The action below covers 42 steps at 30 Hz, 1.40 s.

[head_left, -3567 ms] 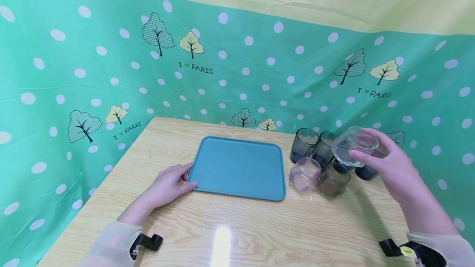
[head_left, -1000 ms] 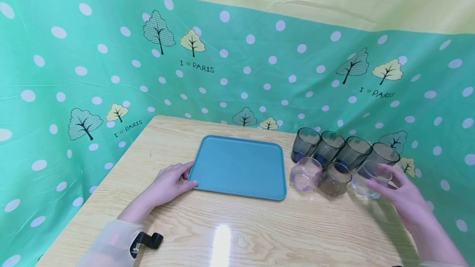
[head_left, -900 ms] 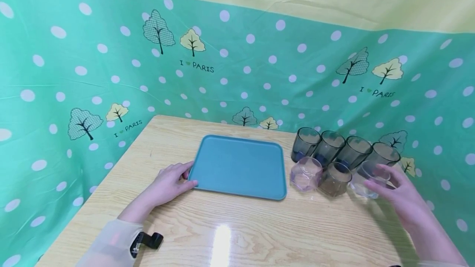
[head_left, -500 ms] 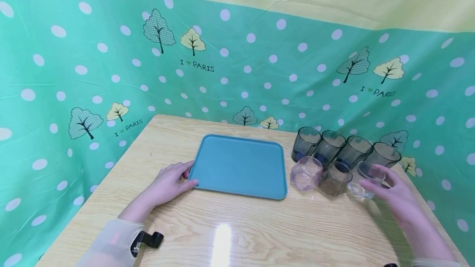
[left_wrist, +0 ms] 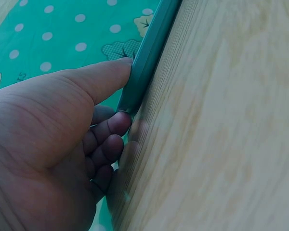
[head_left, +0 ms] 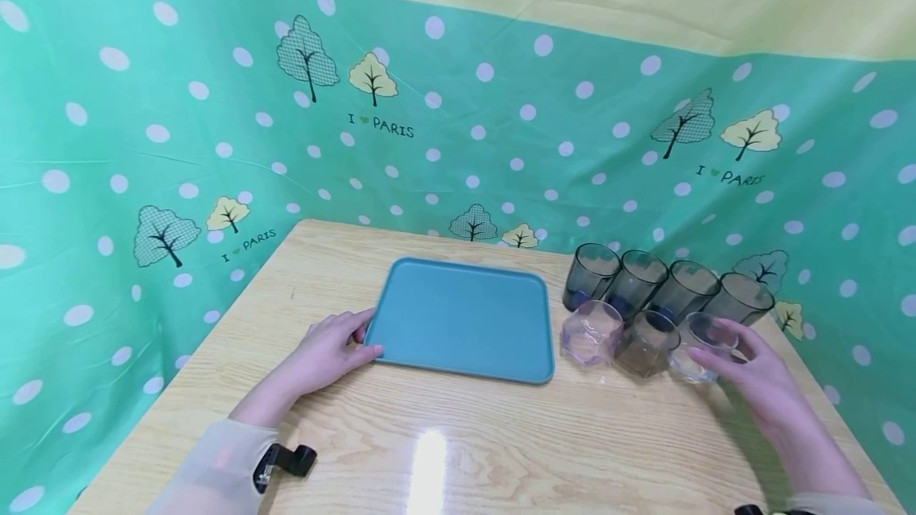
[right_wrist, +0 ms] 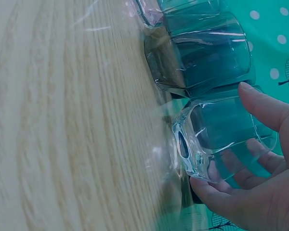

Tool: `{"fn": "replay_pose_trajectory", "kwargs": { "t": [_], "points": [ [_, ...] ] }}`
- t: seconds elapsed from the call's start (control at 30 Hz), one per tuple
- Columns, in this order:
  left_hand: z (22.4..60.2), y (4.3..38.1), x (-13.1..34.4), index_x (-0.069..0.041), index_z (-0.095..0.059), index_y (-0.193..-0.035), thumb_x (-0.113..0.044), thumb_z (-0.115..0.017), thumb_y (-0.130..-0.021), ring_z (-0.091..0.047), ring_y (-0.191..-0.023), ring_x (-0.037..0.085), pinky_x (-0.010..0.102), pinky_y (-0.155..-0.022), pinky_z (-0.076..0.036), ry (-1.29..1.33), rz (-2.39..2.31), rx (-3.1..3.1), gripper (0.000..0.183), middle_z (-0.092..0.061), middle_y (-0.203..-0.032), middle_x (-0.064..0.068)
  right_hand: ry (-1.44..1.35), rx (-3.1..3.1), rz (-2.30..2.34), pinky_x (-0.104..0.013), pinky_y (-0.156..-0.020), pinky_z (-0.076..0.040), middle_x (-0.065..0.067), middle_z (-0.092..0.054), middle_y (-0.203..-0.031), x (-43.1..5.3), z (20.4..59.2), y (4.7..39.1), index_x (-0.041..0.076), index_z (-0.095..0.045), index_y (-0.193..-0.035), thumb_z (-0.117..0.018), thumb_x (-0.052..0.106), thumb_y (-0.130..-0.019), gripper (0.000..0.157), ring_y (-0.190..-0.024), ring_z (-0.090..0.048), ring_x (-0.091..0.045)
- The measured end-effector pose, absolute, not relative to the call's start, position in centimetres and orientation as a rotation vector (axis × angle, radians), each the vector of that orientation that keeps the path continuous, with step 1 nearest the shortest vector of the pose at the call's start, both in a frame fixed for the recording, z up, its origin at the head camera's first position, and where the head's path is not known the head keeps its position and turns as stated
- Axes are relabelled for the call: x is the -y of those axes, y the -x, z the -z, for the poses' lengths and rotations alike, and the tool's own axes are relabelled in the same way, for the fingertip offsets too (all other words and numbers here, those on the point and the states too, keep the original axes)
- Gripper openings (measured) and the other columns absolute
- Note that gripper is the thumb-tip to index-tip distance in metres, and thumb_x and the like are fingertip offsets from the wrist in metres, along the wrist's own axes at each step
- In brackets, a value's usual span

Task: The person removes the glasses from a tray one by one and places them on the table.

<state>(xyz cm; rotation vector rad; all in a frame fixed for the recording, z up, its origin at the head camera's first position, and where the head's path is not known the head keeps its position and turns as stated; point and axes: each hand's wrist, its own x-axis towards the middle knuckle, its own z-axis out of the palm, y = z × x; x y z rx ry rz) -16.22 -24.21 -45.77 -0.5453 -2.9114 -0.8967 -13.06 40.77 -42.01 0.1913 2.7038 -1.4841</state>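
Note:
My left hand (head_left: pixel 325 358) holds the near left corner of a blue rectangular tray (head_left: pixel 458 320), which lies flat on the table. In the left wrist view the thumb presses the tray rim (left_wrist: pixel 147 53) and the other fingers curl beside it. My right hand (head_left: pixel 751 372) grips a clear faceted glass (right_wrist: pixel 216 134), thumb on one side and fingers round the other. That glass stands upright at the right end of the front row, beside a brown-tinted glass (head_left: pixel 646 348). A pale pink glass (head_left: pixel 590 336) is left of the brown one, near the tray's right edge.
Behind the front row stand several dark grey glasses, from the leftmost grey glass (head_left: pixel 588 276) to the rightmost grey glass (head_left: pixel 744 296), near the table's back right edge. A green dotted curtain (head_left: pixel 458 102) hangs behind the wooden table (head_left: pixel 544 451).
My right hand has lowered the clear glass from above the back row to the front row, then moved it left toward the brown glass. The left hand and tray have stayed put.

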Motion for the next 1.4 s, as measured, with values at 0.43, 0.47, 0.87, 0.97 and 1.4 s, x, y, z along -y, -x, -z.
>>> {"fn": "replay_pose_trajectory", "kwargs": {
  "t": [0.43,0.47,0.87,0.97,1.4],
  "points": [
    [45.7,16.3,24.1,0.006,-0.058,-0.154,-0.037,-0.081,-0.103,-0.046,-0.087,0.015,0.044,-0.084,-0.035,0.549,0.890,2.905,0.071,-0.056,-0.096,-0.006,-0.196,-2.703,1.507,-0.012,-0.093,-0.047,-0.007,-0.042,-0.158,-40.8,42.7,13.3,0.013,-0.021,-0.177,-0.077,0.036,-0.107,0.092,-0.116,-0.047,0.012],
    [45.7,16.3,24.1,0.006,-0.058,-0.154,-0.037,-0.081,-0.103,-0.046,-0.087,0.015,0.044,-0.084,-0.035,0.549,0.889,2.905,0.071,-0.056,-0.096,-0.006,-0.196,-2.699,1.507,-0.013,-0.095,-0.047,-0.009,-0.040,-0.160,-40.8,42.7,13.3,0.014,-0.020,-0.177,-0.077,0.036,-0.107,0.093,-0.117,-0.046,0.011],
    [45.9,16.3,24.2,0.007,-0.058,-0.153,-0.038,-0.081,-0.103,-0.048,-0.090,0.016,0.046,-0.086,-0.036,0.546,0.880,2.904,0.072,-0.057,-0.097,-0.007,-0.169,-2.650,1.553,-0.017,-0.109,-0.043,-0.001,-0.039,-0.159,-41.0,42.9,13.4,0.007,-0.010,-0.176,-0.073,0.031,-0.110,0.095,-0.117,-0.048,0.015],
    [46.0,16.3,24.2,0.006,-0.058,-0.154,-0.038,-0.081,-0.102,-0.048,-0.090,0.015,0.045,-0.086,-0.036,0.548,0.880,2.901,0.072,-0.056,-0.097,-0.007,-0.167,-2.645,1.568,-0.017,-0.108,-0.044,0.001,-0.039,-0.159,-41.1,43.0,13.4,0.007,-0.010,-0.176,-0.072,0.029,-0.110,0.093,-0.117,-0.050,0.016],
    [45.9,16.2,24.1,0.006,-0.058,-0.154,-0.038,-0.081,-0.103,-0.048,-0.090,0.015,0.047,-0.087,-0.035,0.541,0.891,2.907,0.072,-0.056,-0.097,-0.007,-0.164,-2.631,1.612,-0.014,-0.101,-0.047,0.009,-0.042,-0.153,-40.7,43.1,13.4,0.011,-0.014,-0.176,-0.074,0.028,-0.109,0.091,-0.117,-0.052,0.014]
  ]
}}
